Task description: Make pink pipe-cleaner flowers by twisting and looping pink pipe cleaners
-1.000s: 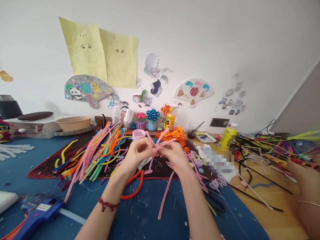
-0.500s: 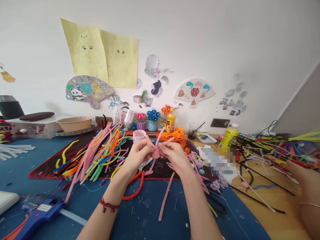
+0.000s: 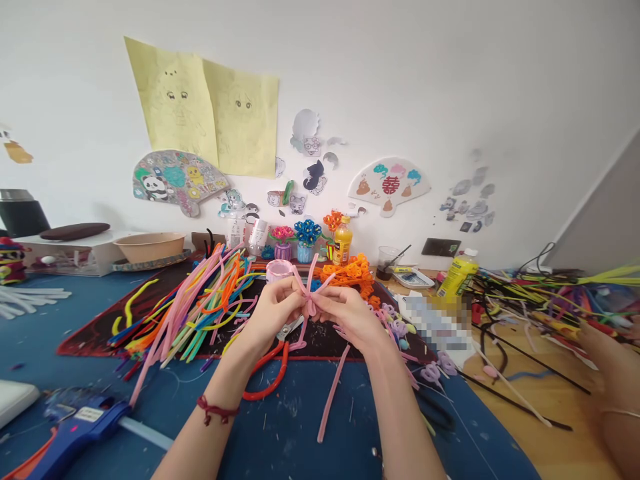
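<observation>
Between my two hands is a bundle of pink pipe cleaners [image 3: 311,301], looped at the bottom with several ends fanning upward. My left hand [image 3: 280,305] pinches its left side with thumb and forefinger. From the other side, the fingers of my right hand [image 3: 344,311] are closed on it near the middle. Just below lie scissors with red handles [image 3: 270,390], their blades partly hidden by my left hand. A loose pink pipe cleaner [image 3: 333,393] rests on the blue mat under my right wrist. Behind my left fingers stands a small pink and white pot [image 3: 279,269].
Colourful pipe cleaners [image 3: 185,300] are heaped on the left; a blue glue gun [image 3: 80,427] lies nearer. Orange pipe-cleaner pieces [image 3: 357,273] and a juice bottle [image 3: 343,243] are behind my hands. At right, a co-worker's hand [image 3: 607,363] is beside black pipe cleaners [image 3: 545,370].
My right hand has shifted slightly left along the pink bundle, and the upward ends lean differently. My left hand keeps its pinch. Scissors and heaps stay in place.
</observation>
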Tool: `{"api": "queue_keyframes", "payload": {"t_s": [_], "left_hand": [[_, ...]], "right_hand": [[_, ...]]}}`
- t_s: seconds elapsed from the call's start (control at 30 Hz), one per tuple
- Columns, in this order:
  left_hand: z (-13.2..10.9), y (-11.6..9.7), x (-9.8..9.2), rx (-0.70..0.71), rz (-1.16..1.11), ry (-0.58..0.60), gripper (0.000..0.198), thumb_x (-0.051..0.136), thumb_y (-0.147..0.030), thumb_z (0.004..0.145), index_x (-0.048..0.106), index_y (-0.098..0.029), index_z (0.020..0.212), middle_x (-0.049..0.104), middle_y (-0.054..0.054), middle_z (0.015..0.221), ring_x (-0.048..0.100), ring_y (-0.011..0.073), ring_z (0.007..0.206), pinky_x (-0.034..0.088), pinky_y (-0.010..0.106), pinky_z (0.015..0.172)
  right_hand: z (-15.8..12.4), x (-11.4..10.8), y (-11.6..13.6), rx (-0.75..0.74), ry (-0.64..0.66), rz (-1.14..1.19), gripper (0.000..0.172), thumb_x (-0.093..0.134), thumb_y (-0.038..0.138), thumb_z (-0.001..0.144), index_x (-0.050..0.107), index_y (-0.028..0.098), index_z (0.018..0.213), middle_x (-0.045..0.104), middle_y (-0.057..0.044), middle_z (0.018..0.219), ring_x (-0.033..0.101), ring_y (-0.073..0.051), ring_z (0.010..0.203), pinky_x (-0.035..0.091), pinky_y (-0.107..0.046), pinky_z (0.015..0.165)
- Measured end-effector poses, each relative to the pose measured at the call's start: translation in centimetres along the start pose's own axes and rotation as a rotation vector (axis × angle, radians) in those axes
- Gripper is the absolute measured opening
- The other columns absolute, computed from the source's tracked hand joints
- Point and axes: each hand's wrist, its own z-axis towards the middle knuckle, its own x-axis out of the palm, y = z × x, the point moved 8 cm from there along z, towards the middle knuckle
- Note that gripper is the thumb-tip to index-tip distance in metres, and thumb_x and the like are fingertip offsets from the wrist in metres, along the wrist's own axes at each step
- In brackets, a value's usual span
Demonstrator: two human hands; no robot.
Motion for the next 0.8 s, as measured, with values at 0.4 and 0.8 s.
{"api": "queue_keyframes", "payload": {"t_s": [0.4,0.8], "left_hand": [[-0.2,0.3,0.4,-0.031,0.008,0.039,0.02,0.063,-0.026,0.07,0.051,-0.015,0.06,0.054,-0.003,0.053,0.043,0.0065,0.048,0.031,0.018,0.048],[0.2,-0.1,-1.0,0.01,0.223,-0.095,0.033,0.066,-0.044,0.073,0.058,-0.014,0.061,0.047,-0.004,0.05,0.04,0.0074,0.046,0.03,0.019,0.043]], "right_hand": [[0.3,0.0,0.4,-0.095,-0.016,-0.007,0.027,0.081,0.039,0.064,0.072,0.014,0.07,0.067,-0.003,0.061,0.059,-0.014,0.058,0.04,-0.023,0.052],[0.2,-1.2,1.9,-0.284,-0.23,-0.126,0.02,0.078,0.035,0.067,0.072,0.017,0.072,0.069,-0.004,0.069,0.062,-0.018,0.065,0.049,-0.031,0.065]]}}
